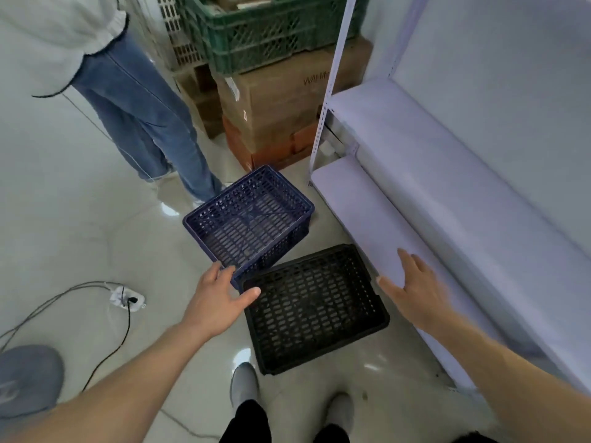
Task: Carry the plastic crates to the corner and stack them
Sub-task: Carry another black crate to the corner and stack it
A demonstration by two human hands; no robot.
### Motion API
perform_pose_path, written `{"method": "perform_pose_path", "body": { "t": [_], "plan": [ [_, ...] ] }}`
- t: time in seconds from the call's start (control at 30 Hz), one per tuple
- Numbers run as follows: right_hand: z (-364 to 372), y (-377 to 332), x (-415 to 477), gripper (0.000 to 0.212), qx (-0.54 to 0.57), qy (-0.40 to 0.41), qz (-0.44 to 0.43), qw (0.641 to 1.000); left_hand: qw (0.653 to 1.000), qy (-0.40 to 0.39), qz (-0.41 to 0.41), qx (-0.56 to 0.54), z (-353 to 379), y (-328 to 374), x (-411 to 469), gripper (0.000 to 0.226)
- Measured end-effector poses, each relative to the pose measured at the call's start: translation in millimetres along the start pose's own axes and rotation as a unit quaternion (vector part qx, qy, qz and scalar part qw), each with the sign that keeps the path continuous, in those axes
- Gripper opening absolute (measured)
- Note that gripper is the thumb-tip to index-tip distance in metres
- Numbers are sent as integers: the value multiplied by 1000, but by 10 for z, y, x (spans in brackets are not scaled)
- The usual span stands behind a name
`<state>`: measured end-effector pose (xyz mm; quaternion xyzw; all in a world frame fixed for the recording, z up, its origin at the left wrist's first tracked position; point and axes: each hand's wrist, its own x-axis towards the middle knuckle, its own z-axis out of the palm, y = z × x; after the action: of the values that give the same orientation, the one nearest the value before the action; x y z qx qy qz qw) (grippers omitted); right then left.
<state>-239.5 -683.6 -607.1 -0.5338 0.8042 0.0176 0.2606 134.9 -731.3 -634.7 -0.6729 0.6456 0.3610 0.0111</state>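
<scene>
While left hand (pixel 217 302) hovers open, black crate (pixel 319 314): rectangular, perforated.

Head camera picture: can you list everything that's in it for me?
blue crate: 1, dark blue, floor, centre
black crate: 1, black, floor, nearer the feet
green crate: 1, green, atop cardboard boxes
cardboard boxes: several, brown, stacked behind
shelving unit: 1, pale lilac, right
power strip: 1, white, floor left, with cables
bystander: 1, blue jeans, upper left
own shoes: 2, grey, bottom centre
left grip: 1, bare hand, open, at blue crate's near corner
right grip: 1, bare hand, open, over lower shelf
</scene>
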Motion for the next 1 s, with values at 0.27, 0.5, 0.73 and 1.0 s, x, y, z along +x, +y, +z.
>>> {"method": "perform_pose_path", "body": {
  "t": [0.27, 0.5, 0.73, 1.0],
  "plan": [
    [1168, 351, 1318, 93, -9, -82, -8, 997, 985, -15, -153, -78, 1081, -378, 972, 85],
    [2159, 717, 2326, 113, 20, -118, -5, 993, 961, -1, -220, -166, 2079, -584, 1786, 68],
    [2696, 1022, 3128, 102, 126, -108, 91, 982, 909, 21, -316, -271, 2663, -1077, 2315, 90],
    [2940, 1230, 3386, 108, 267, -130, 173, 939, 824, 37, -400, -399, 2785, -1225, 2498, 84]
  ]
}}
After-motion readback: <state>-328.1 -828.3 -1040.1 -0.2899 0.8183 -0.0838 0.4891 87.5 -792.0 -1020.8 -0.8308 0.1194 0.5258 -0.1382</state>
